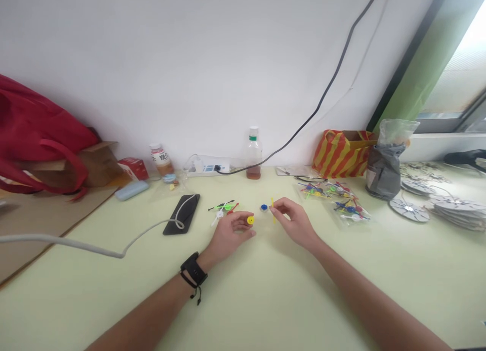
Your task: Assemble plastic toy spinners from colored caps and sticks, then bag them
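Observation:
Between the fingertips of my left hand (231,233) is a small round yellow disc (250,220) with a hole in its middle. My right hand (294,220) pinches a thin yellow pointer (272,209), held roughly upright. On the table between the two hands lies a small blue round piece (264,208) with a pale rim. Just beyond my left hand sit several loose arrow-shaped spinners in green, white and red (225,208), partly hidden by the fingers.
Left of my hands lies a black phone (181,214) with a grey cable across it. Clear bags of coloured spinners (351,209) lie to the right, near stacked round discs (457,209). A bottle (254,154) and power strip (208,168) stand by the wall.

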### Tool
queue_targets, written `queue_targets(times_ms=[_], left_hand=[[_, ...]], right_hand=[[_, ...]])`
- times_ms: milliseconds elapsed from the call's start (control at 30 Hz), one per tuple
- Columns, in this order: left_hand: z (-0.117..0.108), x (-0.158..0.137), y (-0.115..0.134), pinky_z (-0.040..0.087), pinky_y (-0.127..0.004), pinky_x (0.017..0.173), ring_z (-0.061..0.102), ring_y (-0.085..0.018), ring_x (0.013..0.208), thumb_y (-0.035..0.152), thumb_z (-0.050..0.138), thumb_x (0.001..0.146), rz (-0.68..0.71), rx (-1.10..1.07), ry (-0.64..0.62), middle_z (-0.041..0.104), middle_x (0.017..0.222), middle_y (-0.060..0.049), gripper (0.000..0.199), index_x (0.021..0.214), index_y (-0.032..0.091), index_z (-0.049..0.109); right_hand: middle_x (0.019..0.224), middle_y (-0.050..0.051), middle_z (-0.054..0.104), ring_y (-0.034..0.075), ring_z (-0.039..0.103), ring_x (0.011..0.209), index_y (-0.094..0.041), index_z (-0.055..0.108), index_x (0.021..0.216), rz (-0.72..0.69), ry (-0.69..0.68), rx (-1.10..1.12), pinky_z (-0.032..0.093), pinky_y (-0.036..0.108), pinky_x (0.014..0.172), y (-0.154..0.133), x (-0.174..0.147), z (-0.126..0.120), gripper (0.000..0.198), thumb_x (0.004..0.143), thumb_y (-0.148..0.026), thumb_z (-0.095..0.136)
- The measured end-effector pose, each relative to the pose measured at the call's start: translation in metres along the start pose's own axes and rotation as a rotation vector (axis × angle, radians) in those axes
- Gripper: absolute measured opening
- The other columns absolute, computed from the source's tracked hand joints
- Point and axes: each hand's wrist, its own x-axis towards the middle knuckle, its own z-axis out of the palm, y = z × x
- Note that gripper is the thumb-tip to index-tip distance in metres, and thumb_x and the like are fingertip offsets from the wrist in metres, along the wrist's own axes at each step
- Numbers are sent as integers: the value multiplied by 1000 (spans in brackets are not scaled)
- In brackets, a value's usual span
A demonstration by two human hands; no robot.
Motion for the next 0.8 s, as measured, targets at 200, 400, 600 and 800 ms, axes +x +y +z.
queue_targets(times_ms=[200, 400, 600, 800], left_hand=[[1, -2, 6, 57, -48, 103, 70, -26, 107, 29, 91, 66, 14, -25, -40, 72, 114, -11, 63, 123, 16, 68], [5, -4, 16, 55, -49, 106, 70, -27, 112, 33, 87, 74, 19, -89, -41, 71, 122, -13, 54, 122, 16, 69], [8, -3, 13, 57, -46, 105, 71, -28, 112, 34, 82, 81, 17, -171, -48, 74, 120, -13, 44, 119, 15, 71], [8, -1, 7, 59, -41, 98, 71, -25, 107, 35, 78, 85, 64, -126, -23, 76, 114, -10, 37, 117, 17, 72]], right_hand=[[81, 3, 69, 18, 65, 72, -21, 64, 86, 219, 35, 417, 55, 35, 74, -5, 1, -4, 36, 74, -49, 83], [90, 7, 75, 20, 70, 86, -19, 77, 90, 367, -90, 524, 56, 38, 86, -5, -4, 4, 33, 73, -47, 85], [91, 6, 75, 17, 64, 82, -21, 82, 91, 373, -134, 471, 54, 33, 78, -6, -6, 11, 32, 72, -48, 84], [78, 3, 70, 14, 56, 71, -20, 82, 91, 357, -180, 408, 49, 30, 69, -7, -5, 9, 30, 75, -45, 82]])
